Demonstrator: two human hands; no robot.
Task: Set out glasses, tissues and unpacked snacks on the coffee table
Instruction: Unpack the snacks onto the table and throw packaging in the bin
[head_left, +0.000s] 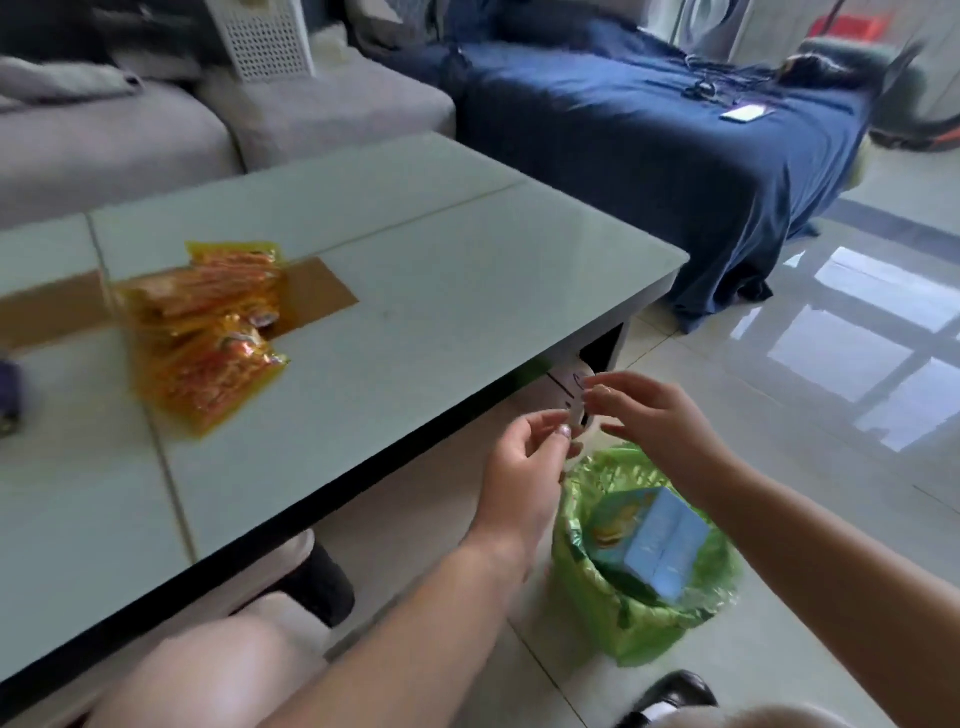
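Both hands, left hand (524, 467) and right hand (660, 421), are held loose and empty above the bin (644, 571); snack packets (208, 332) lie up-left on the tabletop (415, 291), nearer the left.

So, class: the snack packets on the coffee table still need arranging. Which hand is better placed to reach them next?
Left. The left hand hangs nearer the coffee table edge and the snack packets; the right hand is farther out, above the bin.

1 snack pile (208, 332) – 1 bin (644, 613), 1 box (649, 540), 2 hands (524, 467).
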